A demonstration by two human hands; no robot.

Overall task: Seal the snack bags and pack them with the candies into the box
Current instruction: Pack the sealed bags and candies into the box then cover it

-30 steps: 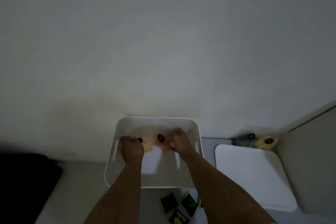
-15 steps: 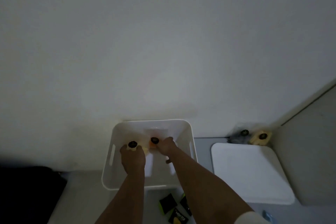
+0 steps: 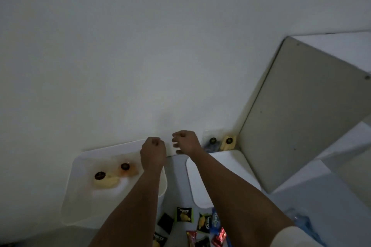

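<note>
The white box [image 3: 80, 186] sits at the left. Inside it lie two clear snack bags with black clips, one with yellow contents [image 3: 106, 181] and one with orange contents [image 3: 127, 169]. My left hand [image 3: 153, 152] hovers over the box's far right corner, fingers curled, holding nothing. My right hand [image 3: 185, 142] is just right of it, above the table, fingers loosely bent and empty. Two more clipped bags, a dark one [image 3: 210, 144] and a yellow one [image 3: 227, 143], rest in the far corner. Several wrapped candies [image 3: 202, 224] lie near my forearms.
A white lid [image 3: 202, 190] lies flat right of the box. A grey panel [image 3: 301, 116] stands along the right side and a white wall runs behind. Crumpled clear plastic [image 3: 299, 218] lies at the lower right.
Both hands have let go of the two bags in the box and lifted out, moving right. The view has swung to the right.
</note>
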